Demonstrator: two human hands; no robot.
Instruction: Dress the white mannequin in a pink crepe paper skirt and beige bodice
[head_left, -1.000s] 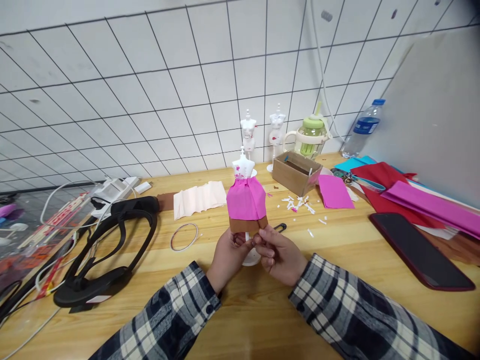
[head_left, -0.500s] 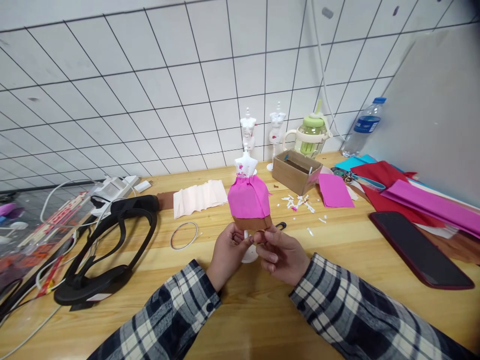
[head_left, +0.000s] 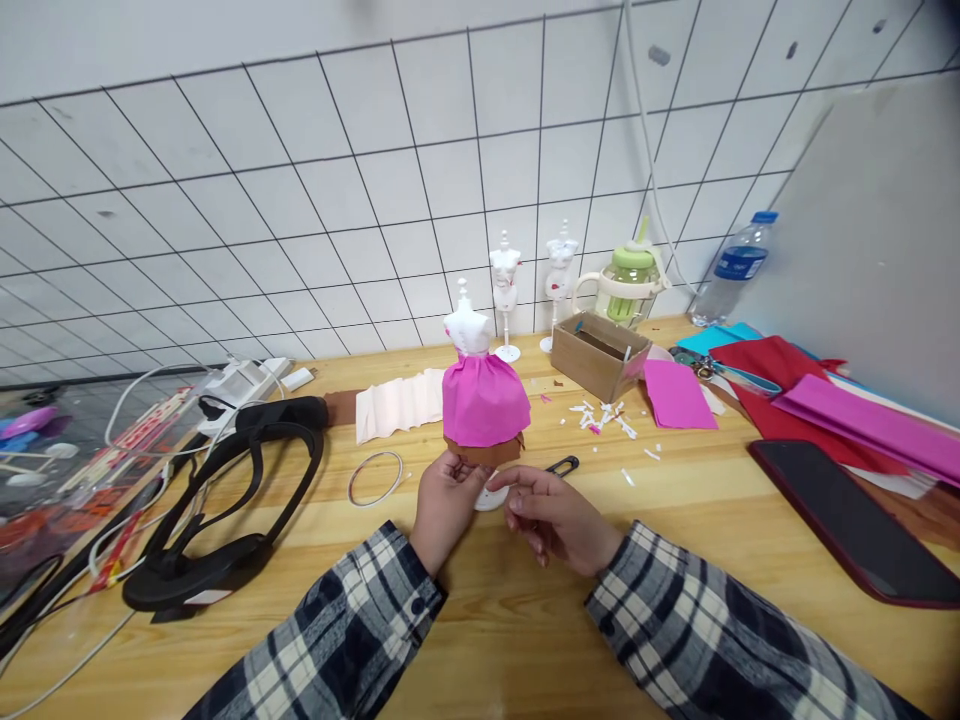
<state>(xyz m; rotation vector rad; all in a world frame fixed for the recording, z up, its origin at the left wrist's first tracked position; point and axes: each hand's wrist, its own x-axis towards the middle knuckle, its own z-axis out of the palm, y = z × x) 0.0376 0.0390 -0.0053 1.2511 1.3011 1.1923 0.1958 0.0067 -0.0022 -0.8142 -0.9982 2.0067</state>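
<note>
A small white doll mannequin point(head_left: 466, 328) wears a pink paper skirt point(head_left: 484, 403) with a brown paper hem and stands on its round white base on the wooden table point(head_left: 697, 520). My left hand point(head_left: 442, 503) is closed, its fingertips pinching at the brown hem and the stand just under the skirt. My right hand point(head_left: 556, 518) lies beside the base with loosely curled, parted fingers, the index tip touching the base and nothing held. Both sleeves are plaid.
Two more white mannequins point(head_left: 506, 280) stand by the tiled wall, near a cardboard box point(head_left: 600, 352), a green cup point(head_left: 628, 282) and a water bottle point(head_left: 737, 265). Pleated cream paper point(head_left: 397, 402), a wire ring point(head_left: 374, 478), a black headset point(head_left: 225, 500), coloured paper sheets point(head_left: 832, 410), a dark phone point(head_left: 855, 520) and a black clip point(head_left: 562, 465) lie around.
The mannequin now stands lower and a little to the left on the table. Both hands have dropped from the skirt hem toward the base, and the right hand has let go.
</note>
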